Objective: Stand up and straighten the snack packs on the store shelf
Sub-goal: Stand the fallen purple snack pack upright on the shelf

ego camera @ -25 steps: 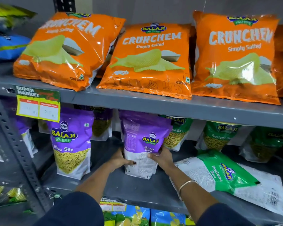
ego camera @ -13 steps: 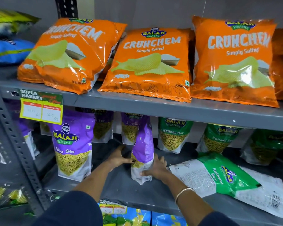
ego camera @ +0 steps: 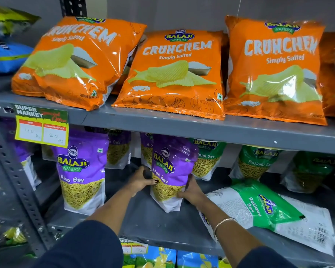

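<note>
A purple Aloo Sev pack (ego camera: 170,171) stands upright on the middle shelf (ego camera: 143,219), front label facing me and slightly tilted. My left hand (ego camera: 141,179) grips its left edge and my right hand (ego camera: 191,192) grips its lower right side. Another purple Aloo Sev pack (ego camera: 81,171) stands upright to the left. A green Ratlami Sev pack (ego camera: 259,207) lies flat on the shelf right of my right hand. More purple and green packs stand in the back row.
Three orange Crunchem bags (ego camera: 174,74) lean on the upper shelf. A price tag (ego camera: 42,125) hangs on that shelf's edge at left. A perforated steel upright (ego camera: 14,180) runs down the left. Blue and yellow packs (ego camera: 162,258) sit below.
The purple pack has been turned in my hands from its back side, through edge-on, to front label facing me. Both hands stayed on it.
</note>
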`<act>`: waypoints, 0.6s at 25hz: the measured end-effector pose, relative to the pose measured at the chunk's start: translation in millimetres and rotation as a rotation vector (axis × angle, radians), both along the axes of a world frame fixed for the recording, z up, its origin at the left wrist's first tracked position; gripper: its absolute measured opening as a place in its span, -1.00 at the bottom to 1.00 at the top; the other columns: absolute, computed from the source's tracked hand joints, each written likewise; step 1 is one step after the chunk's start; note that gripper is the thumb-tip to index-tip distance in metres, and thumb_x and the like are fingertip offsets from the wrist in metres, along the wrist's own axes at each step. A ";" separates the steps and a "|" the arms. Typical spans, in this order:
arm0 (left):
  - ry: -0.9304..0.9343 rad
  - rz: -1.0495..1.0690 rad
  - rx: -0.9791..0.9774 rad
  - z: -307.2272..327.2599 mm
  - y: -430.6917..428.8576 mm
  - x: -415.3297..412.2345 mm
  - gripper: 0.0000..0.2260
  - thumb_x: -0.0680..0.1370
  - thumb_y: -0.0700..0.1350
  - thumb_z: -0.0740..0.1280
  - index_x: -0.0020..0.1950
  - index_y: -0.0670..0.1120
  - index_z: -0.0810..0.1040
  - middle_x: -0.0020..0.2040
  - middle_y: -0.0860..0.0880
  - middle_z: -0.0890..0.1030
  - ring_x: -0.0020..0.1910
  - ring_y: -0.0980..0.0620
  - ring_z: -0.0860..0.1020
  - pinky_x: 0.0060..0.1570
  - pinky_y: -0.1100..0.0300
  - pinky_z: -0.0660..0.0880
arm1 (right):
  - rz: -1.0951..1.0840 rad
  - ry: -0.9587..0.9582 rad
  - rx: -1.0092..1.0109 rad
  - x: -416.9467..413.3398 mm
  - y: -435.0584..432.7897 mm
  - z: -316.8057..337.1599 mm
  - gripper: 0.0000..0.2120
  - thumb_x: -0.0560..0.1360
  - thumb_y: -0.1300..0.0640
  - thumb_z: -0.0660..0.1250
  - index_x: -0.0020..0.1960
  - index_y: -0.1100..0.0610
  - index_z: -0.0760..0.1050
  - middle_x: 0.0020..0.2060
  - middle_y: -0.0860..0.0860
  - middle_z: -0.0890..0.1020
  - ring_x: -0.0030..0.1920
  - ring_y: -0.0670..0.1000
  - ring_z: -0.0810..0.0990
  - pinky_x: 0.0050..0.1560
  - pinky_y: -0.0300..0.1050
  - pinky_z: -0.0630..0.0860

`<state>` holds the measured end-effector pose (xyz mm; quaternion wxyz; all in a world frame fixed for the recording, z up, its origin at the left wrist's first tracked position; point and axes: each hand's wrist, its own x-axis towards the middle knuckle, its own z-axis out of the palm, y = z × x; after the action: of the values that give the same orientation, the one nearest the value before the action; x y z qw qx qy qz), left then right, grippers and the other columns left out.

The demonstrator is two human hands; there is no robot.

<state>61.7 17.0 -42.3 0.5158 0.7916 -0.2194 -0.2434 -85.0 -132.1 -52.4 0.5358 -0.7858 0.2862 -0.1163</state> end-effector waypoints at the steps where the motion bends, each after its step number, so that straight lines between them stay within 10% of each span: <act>1: 0.024 -0.014 -0.020 1.2 -4.3 -1.4 -0.35 0.38 -0.34 0.44 0.39 -0.23 0.23 0.35 -0.19 0.43 0.38 -0.13 0.36 0.29 0.06 0.34 | 0.021 -0.025 0.065 -4.5 3.8 7.0 -0.16 0.21 0.37 0.52 0.35 0.22 0.13 0.22 0.10 0.48 0.23 0.07 0.46 0.35 0.06 0.41; 4: 0.092 -0.064 -0.058 -0.6 -11.8 -2.7 -0.18 0.35 -0.36 0.46 0.47 -0.18 0.08 0.36 -0.16 0.42 0.31 -0.07 0.41 0.23 0.13 0.40 | 0.031 -0.070 0.142 1.0 -4.1 -1.1 -0.05 0.17 0.26 0.59 0.39 0.20 0.09 0.29 0.08 0.45 0.32 0.08 0.43 0.41 0.11 0.35; 7: 0.091 -0.129 -0.080 2.7 -10.2 -6.8 -0.18 0.14 -0.24 0.56 0.35 -0.20 0.34 0.19 -0.14 0.55 0.19 -0.09 0.51 -0.06 0.32 0.54 | -0.024 -0.110 0.075 25.1 -21.8 -34.2 0.12 -0.09 -0.06 0.66 0.36 0.07 0.22 0.29 0.14 0.47 0.30 0.14 0.47 0.35 0.18 0.41; 10: 0.023 -0.065 -0.024 -2.0 -6.6 -6.2 -0.04 -0.05 0.00 0.57 0.31 -0.17 0.37 0.27 -0.14 0.54 0.27 -0.15 0.50 0.19 0.05 0.51 | 0.005 -0.158 0.085 26.6 -20.7 -31.5 0.02 -0.02 0.12 0.60 0.36 0.17 0.24 0.28 0.16 0.51 0.30 0.15 0.48 0.35 0.18 0.41; 12: -0.016 -0.035 0.168 6.9 -2.3 -12.9 -0.04 0.09 0.01 0.59 0.38 -0.16 0.22 0.34 -0.10 0.42 0.33 -0.12 0.41 0.28 0.00 0.42 | 0.018 -0.120 0.090 12.1 -5.8 -5.0 -0.04 0.04 0.21 0.54 0.36 0.24 0.21 0.26 0.16 0.51 0.31 0.17 0.46 0.35 0.18 0.40; 15: 0.148 -0.208 0.648 24.2 1.8 -28.6 -0.55 0.49 -0.03 0.34 0.27 -0.20 0.28 -0.01 -0.09 0.48 0.20 -0.09 0.50 0.22 -0.03 0.43 | -0.133 0.054 -0.056 -8.5 -11.8 21.1 -0.37 0.23 0.33 0.43 0.27 0.30 0.35 0.07 0.21 0.56 0.18 0.19 0.54 0.16 0.02 0.50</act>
<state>33.2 18.9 -18.1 0.2247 0.8677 -0.1723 -0.4086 -93.5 -143.8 -31.4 0.4968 -0.7825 0.3489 -0.1382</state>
